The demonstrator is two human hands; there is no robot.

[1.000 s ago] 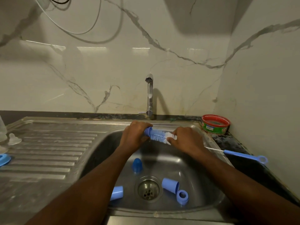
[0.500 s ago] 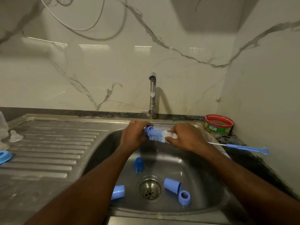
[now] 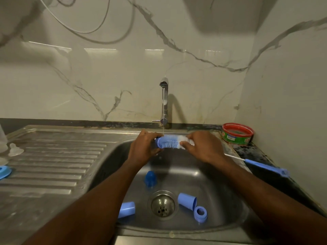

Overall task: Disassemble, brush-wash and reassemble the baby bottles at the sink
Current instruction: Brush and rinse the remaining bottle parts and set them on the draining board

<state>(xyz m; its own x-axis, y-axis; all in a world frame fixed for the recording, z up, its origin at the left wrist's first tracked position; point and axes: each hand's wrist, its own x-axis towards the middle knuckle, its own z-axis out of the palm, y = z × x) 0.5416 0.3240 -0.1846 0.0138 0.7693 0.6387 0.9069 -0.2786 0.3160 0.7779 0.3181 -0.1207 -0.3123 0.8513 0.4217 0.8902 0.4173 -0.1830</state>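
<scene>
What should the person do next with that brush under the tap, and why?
Probably turn the brush head under the thin stream from the tap: both the left hand and right hand grip it, and water lands on one spot only.

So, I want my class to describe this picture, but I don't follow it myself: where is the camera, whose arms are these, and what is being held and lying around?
The camera sits on a person's head and looks forward and down, so the two arms are that person's own. There is only this one view. They stand at a steel sink with a tap running a thin stream. The left hand and right hand each grip one end of a blue and white bottle brush under the water; its handle sticks out past the right wrist. In the basin lie four blue bottle parts: a dark cap, two tubes and a ring, around the drain. A clear teat stands on the draining board at left, and a red-rimmed tub sits by the right wall.
</scene>
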